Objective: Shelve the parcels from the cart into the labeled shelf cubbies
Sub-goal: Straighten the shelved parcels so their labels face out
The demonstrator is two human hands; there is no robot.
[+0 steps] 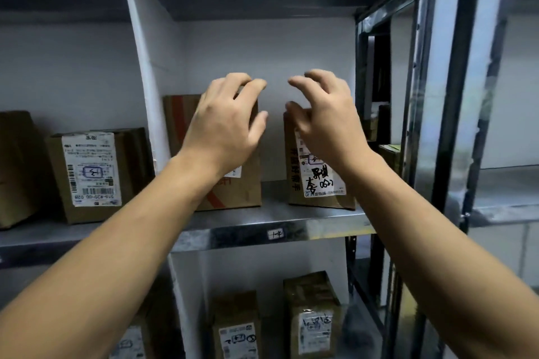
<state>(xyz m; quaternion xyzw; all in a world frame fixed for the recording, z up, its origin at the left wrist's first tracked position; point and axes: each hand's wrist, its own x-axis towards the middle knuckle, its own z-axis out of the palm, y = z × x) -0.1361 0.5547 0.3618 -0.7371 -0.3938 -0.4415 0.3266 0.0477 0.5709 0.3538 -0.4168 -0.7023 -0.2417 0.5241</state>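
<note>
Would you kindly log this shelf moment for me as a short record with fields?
left hand: open, fingers loosely curled, in front of red-striped box
right hand: open, in front of handwritten-label box
boxes: upright, apart, same cubby
contact: cannot tell
shelf tag: on front edge below them

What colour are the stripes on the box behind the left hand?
Orange-red stripes on the brown box, seen in the head view.

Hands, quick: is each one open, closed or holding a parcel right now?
Left hand: open, loosely curled, holding nothing.
Right hand: open, loosely curled, holding nothing.
</note>
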